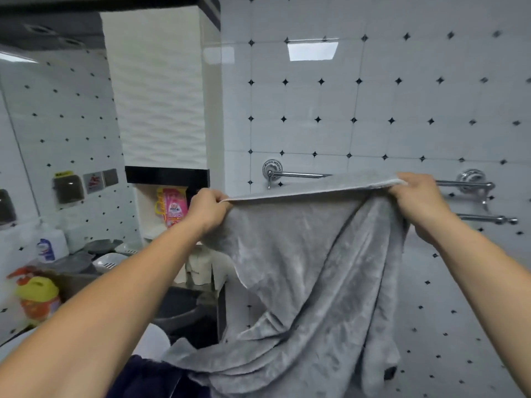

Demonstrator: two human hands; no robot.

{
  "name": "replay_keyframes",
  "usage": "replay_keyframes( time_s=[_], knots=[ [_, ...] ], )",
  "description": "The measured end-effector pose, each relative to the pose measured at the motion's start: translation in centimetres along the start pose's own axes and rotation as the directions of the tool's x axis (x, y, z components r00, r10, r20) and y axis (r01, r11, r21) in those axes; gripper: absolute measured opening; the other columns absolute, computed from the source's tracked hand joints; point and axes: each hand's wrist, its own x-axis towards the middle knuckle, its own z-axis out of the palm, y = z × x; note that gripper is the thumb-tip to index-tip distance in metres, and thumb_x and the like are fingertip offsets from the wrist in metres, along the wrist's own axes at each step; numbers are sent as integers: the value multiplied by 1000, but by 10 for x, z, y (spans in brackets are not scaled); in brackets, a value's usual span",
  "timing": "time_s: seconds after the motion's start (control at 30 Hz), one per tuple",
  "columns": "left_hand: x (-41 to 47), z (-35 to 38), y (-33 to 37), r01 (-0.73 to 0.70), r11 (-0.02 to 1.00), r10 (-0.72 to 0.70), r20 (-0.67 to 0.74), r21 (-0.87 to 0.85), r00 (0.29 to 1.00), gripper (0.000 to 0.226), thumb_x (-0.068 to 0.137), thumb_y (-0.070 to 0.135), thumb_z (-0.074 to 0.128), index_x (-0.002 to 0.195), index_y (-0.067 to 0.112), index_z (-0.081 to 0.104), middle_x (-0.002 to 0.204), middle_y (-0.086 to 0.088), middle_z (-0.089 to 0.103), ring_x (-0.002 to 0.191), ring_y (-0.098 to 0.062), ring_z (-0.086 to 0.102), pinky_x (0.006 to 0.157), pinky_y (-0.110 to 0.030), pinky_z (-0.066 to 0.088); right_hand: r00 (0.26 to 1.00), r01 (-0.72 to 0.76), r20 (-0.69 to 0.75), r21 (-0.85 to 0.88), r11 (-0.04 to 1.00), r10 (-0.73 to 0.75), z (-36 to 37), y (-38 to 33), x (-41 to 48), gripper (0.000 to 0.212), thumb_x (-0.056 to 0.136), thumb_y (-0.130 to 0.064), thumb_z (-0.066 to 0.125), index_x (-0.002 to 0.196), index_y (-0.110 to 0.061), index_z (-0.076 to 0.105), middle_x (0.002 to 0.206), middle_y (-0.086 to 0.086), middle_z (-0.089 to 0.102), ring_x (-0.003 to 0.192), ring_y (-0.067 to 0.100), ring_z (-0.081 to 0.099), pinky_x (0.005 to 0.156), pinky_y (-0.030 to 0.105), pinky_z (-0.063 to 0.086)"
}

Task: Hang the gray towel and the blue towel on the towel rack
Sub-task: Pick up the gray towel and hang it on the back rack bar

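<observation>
The gray towel [301, 268] is spread out between my two hands in front of the chrome towel rack [298, 175] on the tiled wall. My left hand [208, 209] pinches its upper left corner. My right hand [418, 196] grips the upper right edge, close to the rack's right mount. The towel's top edge lies at about the height of the upper bar and hides the bar's middle. The rest of the towel hangs down in folds. A dark blue cloth [149, 377], possibly the blue towel, shows at the bottom, partly under the gray one.
A second, lower chrome bar [485, 218] sticks out at the right. On the left, a counter holds a yellow-capped bottle [37, 294], a white bottle [48, 248] and soap dishes [107, 261]. A pink packet [173, 208] hangs in a niche.
</observation>
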Motion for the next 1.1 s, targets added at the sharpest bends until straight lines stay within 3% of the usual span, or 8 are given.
replay_keyframes(
  time_s=[0.1, 0.17, 0.4, 0.57, 0.77, 0.9, 0.97, 1.1],
  knots=[
    [14, -8, 21, -41, 992, 21, -167, -119, 986, 30, 86, 15, 58, 57, 19, 50, 58, 5, 49, 58, -16, 45, 52, -23, 35, 996, 30, 84, -208, 978, -13, -17, 12, 3, 26, 82, 0, 55, 59, -11, 54, 60, 1, 49, 60, 16, 43, 50, 25, 32],
    [26, -15, 46, -119, 984, 91, -203, -131, 975, 26, 87, 23, 58, 63, 18, 52, 62, 2, 52, 68, -21, 49, 57, -29, 32, 987, 55, 160, -376, 925, 7, -33, 23, 1, 33, 83, -3, 60, 56, -16, 48, 58, 2, 46, 60, 19, 41, 52, 30, 31],
    [48, -20, 82, -312, 890, 389, -195, 333, 900, 34, 88, 54, 56, 83, 22, 65, 94, -14, 70, 94, -36, 61, 67, -36, 38, 975, 5, 145, -773, 634, 169, -65, 78, -13, 13, 84, -24, 66, 75, -18, 59, 87, 12, 69, 88, 32, 63, 69, 36, 45],
    [51, -24, 83, -309, 879, 398, -202, 364, 895, 37, 88, 56, 54, 85, 21, 66, 96, -15, 70, 97, -37, 60, 68, -38, 39, 952, -101, 58, -868, 487, 300, -94, 101, -11, 17, 83, -34, 66, 73, -24, 56, 87, 6, 62, 93, 31, 63, 71, 34, 44],
    [61, -38, 60, -263, 911, 325, -160, 318, 932, 39, 84, 57, 60, 80, 19, 66, 81, -10, 62, 83, -33, 56, 66, -37, 40, 888, -328, -117, -840, 433, 445, -153, 127, -11, 34, 75, -52, 72, 87, -21, 70, 81, 9, 65, 84, 32, 65, 76, 37, 50],
    [61, -27, 54, -102, 990, 106, -42, 101, 993, 40, 80, 40, 74, 73, 2, 64, 68, -13, 56, 66, -27, 51, 64, -34, 44, 807, -539, -268, -698, 471, 526, -157, 130, -15, 54, 63, -58, 78, 71, -10, 58, 78, 15, 63, 72, 30, 59, 55, 31, 38],
    [56, -18, 56, 62, 993, -59, 32, -104, 998, 32, 78, 25, 79, 69, 1, 60, 63, -12, 55, 53, -22, 49, 55, -28, 43, 770, -616, -278, -558, 556, 574, -146, 127, -17, 50, 67, -51, 78, 78, -8, 56, 91, 17, 61, 80, 33, 58, 60, 32, 42],
    [49, -1, 61, 221, 931, -205, 86, -289, 975, 36, 76, 10, 79, 105, -4, 64, 90, -14, 65, 61, -21, 58, 55, -28, 50, 683, -718, -126, -292, 632, 719, -118, 117, -21, 20, 80, -28, 69, 89, -11, 61, 94, 14, 69, 84, 32, 65, 83, 48, 54]
  ],
)
